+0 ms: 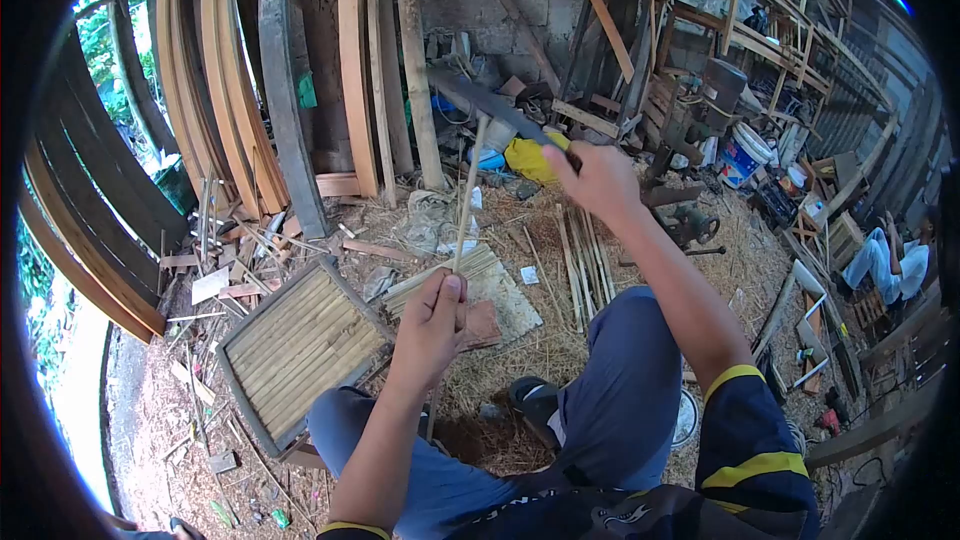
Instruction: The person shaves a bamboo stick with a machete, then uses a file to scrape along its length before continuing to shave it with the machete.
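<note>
My left hand is closed around a thin bamboo strip that stands nearly upright and reaches down between my legs. In my right hand is the handle of a long dark blade, which points up and to the left. The blade crosses near the strip's upper end; whether they touch I cannot tell. Left of my knee, a framed panel of bamboo slats lies tilted. Beyond my left hand, more strips rest on a flat board.
Several long thin strips lie on the shavings-covered ground ahead. Timber frames lean at the left. A metal vise, a white-blue bucket and scrap stand at the right. A person sits at the far right.
</note>
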`<action>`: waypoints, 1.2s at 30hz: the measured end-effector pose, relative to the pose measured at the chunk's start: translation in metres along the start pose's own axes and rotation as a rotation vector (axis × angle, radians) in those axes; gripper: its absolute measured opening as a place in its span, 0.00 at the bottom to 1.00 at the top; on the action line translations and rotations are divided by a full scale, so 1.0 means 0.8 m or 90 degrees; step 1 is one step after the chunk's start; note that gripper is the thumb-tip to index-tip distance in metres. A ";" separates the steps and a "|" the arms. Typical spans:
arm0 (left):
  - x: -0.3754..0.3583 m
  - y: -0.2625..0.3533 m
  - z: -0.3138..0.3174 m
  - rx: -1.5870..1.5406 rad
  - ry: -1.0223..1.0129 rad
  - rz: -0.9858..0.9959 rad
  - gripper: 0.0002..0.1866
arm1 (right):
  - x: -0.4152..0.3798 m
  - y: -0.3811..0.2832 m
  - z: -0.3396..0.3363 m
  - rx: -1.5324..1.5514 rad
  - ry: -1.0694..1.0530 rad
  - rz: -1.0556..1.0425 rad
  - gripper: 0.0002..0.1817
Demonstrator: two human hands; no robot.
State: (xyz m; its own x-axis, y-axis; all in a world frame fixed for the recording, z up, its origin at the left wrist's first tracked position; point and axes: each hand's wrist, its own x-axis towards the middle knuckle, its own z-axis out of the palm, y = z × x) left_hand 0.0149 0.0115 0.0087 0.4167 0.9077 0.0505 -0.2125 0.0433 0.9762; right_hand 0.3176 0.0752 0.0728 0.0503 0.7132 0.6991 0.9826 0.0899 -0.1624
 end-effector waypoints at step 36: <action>0.007 -0.005 -0.003 0.234 0.137 0.111 0.09 | -0.046 -0.054 0.027 0.096 -0.002 -0.213 0.30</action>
State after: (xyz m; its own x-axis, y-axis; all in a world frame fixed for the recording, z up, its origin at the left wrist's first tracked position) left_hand 0.0158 0.0174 0.0043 0.2015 0.9560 0.2131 0.0807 -0.2330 0.9691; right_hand 0.2693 0.0596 0.0391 -0.2709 0.6291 0.7286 0.9071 0.4201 -0.0255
